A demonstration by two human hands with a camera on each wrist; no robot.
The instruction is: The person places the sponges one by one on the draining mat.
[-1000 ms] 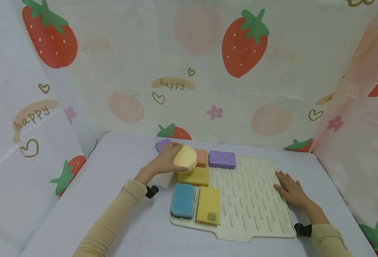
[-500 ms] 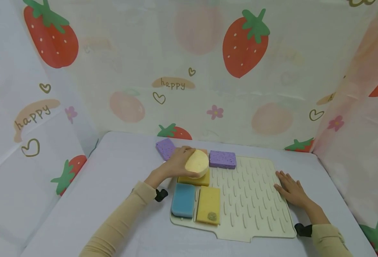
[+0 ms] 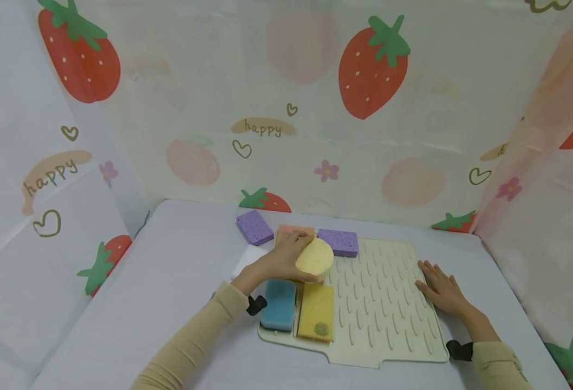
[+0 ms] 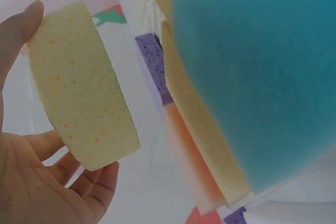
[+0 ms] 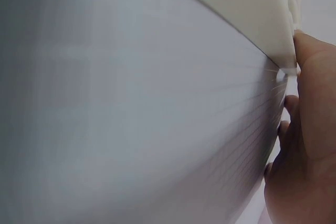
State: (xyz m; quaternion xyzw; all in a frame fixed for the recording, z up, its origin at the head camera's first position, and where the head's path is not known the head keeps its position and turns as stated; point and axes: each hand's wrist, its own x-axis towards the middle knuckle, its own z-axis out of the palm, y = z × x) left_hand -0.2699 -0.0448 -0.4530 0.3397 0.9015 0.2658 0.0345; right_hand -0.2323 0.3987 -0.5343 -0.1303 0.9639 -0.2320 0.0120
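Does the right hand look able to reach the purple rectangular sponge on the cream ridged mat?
Probably yes: the right hand only rests against the cream mat, whose bare ridges leave the way to the purple sponge free.

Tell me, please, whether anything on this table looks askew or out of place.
Only mildly: the left purple sponge lies slanted on the table, off the mat, while the other purple sponge sits nearly square on it.

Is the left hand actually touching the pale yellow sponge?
Touching: the left wrist view shows the left hand pinching the pale yellow sponge between thumb and fingers.
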